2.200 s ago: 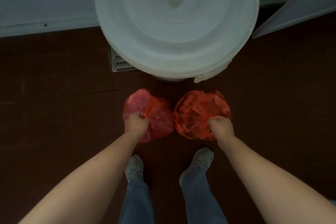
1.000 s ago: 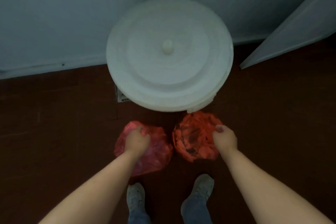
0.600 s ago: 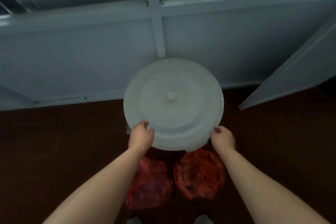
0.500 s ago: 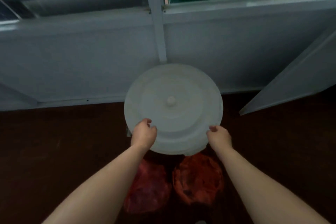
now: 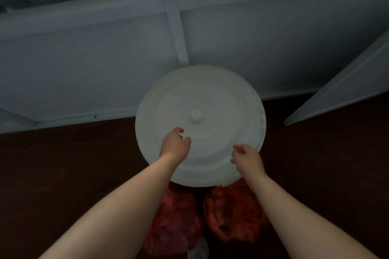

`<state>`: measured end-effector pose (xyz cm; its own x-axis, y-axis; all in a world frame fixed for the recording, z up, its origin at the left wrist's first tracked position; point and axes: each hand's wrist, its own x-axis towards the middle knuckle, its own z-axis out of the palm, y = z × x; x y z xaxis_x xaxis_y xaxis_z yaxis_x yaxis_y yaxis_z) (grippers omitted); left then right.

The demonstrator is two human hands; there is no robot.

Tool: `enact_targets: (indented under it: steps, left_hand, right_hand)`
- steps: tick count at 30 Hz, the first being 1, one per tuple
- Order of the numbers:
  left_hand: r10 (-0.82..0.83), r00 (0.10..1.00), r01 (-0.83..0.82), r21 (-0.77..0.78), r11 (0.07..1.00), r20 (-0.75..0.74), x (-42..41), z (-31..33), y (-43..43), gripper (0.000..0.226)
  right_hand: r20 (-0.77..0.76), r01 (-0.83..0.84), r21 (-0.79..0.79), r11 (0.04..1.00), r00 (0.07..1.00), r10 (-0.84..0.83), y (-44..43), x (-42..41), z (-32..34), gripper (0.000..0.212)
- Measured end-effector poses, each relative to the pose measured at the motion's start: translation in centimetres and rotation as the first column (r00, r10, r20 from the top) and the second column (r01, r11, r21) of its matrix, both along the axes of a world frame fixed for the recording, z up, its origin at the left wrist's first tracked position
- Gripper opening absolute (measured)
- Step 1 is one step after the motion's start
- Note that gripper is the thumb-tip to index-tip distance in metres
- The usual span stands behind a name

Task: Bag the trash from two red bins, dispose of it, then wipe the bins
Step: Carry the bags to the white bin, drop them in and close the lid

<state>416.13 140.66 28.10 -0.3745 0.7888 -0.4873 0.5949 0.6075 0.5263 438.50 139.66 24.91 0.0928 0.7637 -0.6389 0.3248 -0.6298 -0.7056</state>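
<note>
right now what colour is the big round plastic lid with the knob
The round plastic lid is white; head view.

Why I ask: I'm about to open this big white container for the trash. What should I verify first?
1. Hands free: ok. The left hand and right hand hold nothing, fingers loosely curled.
2. Opening uncovered: not ok. The white lid covers it.
3. Grip on the lid: not ok. Neither hand curls round its rim or its knob.
4. Bags close by: ok. The left red bag and right red bag lie side by side on the floor, just in front.
5. Bags tied shut: cannot tell; the picture is too dim.
6. Room under the lid: cannot tell.
</note>
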Motion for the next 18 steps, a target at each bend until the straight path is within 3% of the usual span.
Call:
enact_targets:
  steps: [9, 14, 18]
  left_hand:
    - [-0.227, 0.958, 0.221, -0.05, 0.974, -0.174, -0.9, -5.9, 7.8, 0.069]
    - [-0.435, 0.841, 0.418, -0.126, 0.9, -0.321, -0.4, -8.5, 10.1, 0.067]
    - [-0.472, 0.81, 0.449, -0.15, 0.881, -0.348, 0.0, -9.6, 11.8, 0.066]
  right_hand:
    - [0.024, 0.1, 0.16, 0.982, 0.994, -0.105, 2.4, -2.5, -3.8, 0.014]
    - [0.066, 0.134, 0.225, 0.965, 0.986, -0.152, 2.3, -3.2, -4.4, 0.013]
    - [0.079, 0.131, 0.273, 0.953, 0.984, -0.158, 2.4, -3.5, -4.3, 0.014]
